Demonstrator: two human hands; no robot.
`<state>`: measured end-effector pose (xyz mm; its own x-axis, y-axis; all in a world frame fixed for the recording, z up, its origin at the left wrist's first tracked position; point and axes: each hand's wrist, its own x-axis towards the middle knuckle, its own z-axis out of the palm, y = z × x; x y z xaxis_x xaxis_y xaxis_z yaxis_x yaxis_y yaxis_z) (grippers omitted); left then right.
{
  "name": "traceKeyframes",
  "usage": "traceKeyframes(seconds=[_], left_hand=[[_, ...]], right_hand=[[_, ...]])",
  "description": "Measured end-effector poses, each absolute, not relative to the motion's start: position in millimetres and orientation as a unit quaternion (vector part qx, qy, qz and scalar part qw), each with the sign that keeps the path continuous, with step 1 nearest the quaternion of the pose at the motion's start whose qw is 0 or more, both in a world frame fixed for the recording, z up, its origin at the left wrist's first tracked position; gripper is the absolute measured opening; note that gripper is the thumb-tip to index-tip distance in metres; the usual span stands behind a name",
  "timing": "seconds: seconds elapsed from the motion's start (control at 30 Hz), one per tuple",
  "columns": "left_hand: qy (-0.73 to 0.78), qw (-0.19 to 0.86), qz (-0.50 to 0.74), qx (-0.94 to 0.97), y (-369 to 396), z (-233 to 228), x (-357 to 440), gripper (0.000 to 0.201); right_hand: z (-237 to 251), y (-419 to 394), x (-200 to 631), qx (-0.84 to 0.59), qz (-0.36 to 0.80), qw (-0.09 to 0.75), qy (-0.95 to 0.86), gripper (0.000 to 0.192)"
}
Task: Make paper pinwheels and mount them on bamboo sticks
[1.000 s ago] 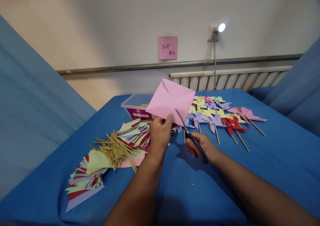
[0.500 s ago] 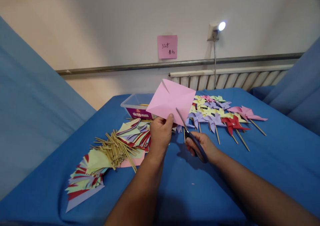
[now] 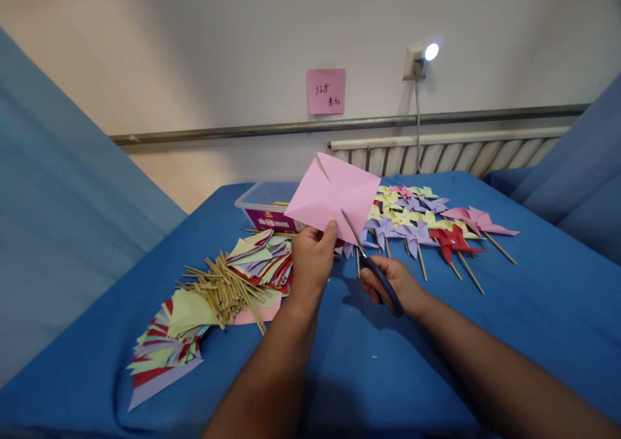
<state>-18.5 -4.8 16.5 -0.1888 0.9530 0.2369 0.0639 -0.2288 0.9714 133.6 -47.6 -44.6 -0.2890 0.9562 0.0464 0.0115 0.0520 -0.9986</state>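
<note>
My left hand (image 3: 310, 261) pinches the lower edge of a creased pink paper square (image 3: 331, 195), held upright above the blue table (image 3: 533, 322). A short cut shows at the square's top corner. In my right hand (image 3: 395, 285) are blue-handled scissors (image 3: 373, 267), whose blades reach into the paper's lower right corner. Behind the paper lies a spread of finished paper pinwheels on sticks (image 3: 422, 222) in yellow, purple, pink and red.
Left of my left hand lie coloured paper squares (image 3: 169, 335) and a heap of wooden sticks (image 3: 226, 290). A clear plastic box (image 3: 264, 206) stands behind them. A pink note (image 3: 325, 91), a lamp (image 3: 422, 57) and a radiator are on the wall.
Almost nothing has moved. The scissors and the pink paper stay in the same place, with only a slight shift of the view.
</note>
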Motion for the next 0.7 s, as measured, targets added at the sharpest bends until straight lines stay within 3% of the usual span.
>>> traceKeyframes(seconds=[0.7], left_hand=[[0.498,0.373,0.594,0.510,-4.1,16.0,-18.0,0.033]], right_hand=[[-44.8,-47.8,133.2,-0.418,0.547,0.433,-0.581,0.040]])
